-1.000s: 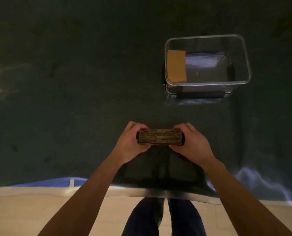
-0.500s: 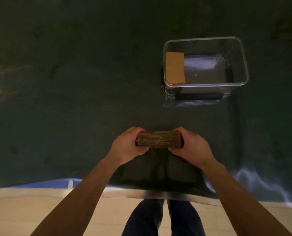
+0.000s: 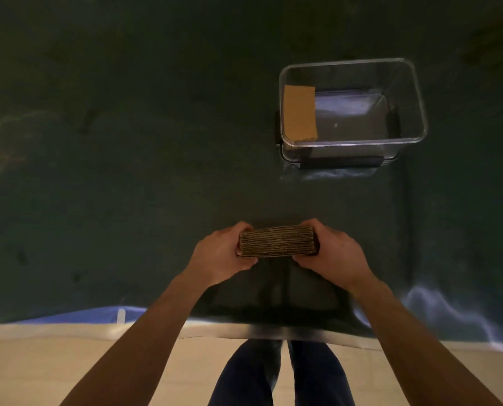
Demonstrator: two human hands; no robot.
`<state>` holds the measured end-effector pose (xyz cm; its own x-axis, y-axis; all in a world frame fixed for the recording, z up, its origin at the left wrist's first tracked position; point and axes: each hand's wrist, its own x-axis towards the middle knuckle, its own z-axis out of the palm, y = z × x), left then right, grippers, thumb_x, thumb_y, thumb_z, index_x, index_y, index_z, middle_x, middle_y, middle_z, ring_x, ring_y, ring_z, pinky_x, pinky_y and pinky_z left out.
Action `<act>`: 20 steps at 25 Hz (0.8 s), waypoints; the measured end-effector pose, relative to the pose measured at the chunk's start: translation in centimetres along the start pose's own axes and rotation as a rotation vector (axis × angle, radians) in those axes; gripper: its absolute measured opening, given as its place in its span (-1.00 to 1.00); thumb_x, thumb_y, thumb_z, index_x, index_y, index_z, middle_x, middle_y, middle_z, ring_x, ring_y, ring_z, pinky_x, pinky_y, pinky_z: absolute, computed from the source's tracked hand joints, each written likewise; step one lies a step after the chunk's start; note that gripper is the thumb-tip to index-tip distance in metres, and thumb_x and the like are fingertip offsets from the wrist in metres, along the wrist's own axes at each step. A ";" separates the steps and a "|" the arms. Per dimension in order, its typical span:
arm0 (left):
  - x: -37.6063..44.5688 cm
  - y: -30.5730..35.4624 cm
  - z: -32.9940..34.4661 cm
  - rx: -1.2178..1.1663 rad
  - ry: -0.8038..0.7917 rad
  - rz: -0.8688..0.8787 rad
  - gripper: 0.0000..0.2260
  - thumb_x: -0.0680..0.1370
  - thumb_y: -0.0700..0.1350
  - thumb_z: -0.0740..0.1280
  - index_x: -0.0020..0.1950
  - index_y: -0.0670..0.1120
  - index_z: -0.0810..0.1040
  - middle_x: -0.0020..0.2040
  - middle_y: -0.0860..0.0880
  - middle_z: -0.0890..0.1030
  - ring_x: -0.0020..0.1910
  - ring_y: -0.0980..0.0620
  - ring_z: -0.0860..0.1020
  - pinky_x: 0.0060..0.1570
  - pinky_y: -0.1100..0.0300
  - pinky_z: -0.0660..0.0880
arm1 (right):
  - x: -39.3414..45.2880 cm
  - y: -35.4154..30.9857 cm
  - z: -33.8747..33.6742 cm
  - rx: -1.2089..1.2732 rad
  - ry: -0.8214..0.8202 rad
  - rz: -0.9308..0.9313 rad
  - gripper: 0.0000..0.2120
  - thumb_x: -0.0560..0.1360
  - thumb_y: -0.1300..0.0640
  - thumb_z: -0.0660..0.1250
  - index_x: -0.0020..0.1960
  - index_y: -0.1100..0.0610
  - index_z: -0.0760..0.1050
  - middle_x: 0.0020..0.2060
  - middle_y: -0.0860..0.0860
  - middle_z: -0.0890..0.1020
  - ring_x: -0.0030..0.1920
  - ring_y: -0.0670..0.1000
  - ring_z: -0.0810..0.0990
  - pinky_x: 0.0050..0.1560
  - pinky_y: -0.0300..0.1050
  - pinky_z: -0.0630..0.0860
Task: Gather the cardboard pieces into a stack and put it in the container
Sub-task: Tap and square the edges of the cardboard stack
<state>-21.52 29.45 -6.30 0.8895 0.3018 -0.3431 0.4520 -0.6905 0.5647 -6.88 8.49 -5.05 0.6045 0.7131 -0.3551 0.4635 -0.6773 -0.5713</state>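
Observation:
A thick stack of brown cardboard pieces [image 3: 277,241] is held near the table's front edge, its corrugated edges facing me. My left hand [image 3: 219,254] grips its left end and my right hand [image 3: 330,252] grips its right end. A clear plastic container [image 3: 353,139] stands farther back to the right, apart from my hands. Inside it, one tan cardboard piece [image 3: 299,112] leans against the left wall.
The table top [image 3: 127,142] is dark green and dimly lit. Its front edge [image 3: 259,335] runs across below my hands, with pale floor and my legs [image 3: 279,373] beneath. A blue strip [image 3: 97,313] lies at the front left edge.
The stack and both hands have shifted slightly toward me in the view. The grip on the stack is the same.

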 end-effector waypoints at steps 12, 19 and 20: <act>-1.2 1.7 -2.8 -0.879 0.013 0.108 -0.52 0.31 -0.04 0.61 0.14 0.25 0.53 0.14 0.06 0.59 0.16 0.09 0.58 0.06 0.26 0.53 | -0.7 -2.0 -0.3 0.704 -0.088 0.156 -0.54 0.30 0.09 0.60 0.05 -0.25 0.49 -0.13 -0.24 0.69 -0.09 -0.30 0.63 -0.12 -0.43 0.52; -0.9 4.8 -1.8 -0.902 0.210 0.093 -0.47 0.28 -0.12 0.59 0.08 0.32 0.48 0.01 0.19 0.67 0.03 0.21 0.64 -0.02 0.34 0.54 | -1.0 -4.6 1.8 0.939 -0.151 0.172 -0.34 0.31 0.17 0.60 0.30 -0.13 0.40 0.10 0.03 0.60 -0.17 -0.10 0.61 -0.24 -0.17 0.55; -0.8 4.7 -2.1 -0.836 0.209 0.107 -0.45 0.28 -0.11 0.58 0.07 0.35 0.45 0.01 0.22 0.67 0.01 0.23 0.64 -0.03 0.38 0.53 | -0.9 -4.2 1.7 0.861 -0.049 0.139 -0.19 0.27 0.18 0.62 0.37 -0.18 0.31 0.23 -0.05 0.54 0.02 -0.13 0.60 -0.06 -0.18 0.58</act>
<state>-19.98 27.34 -1.75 0.8869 0.4339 -0.1584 0.1932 -0.0368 0.9805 -10.43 11.04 -3.57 0.5812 0.6548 -0.4832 -0.2754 -0.4005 -0.8739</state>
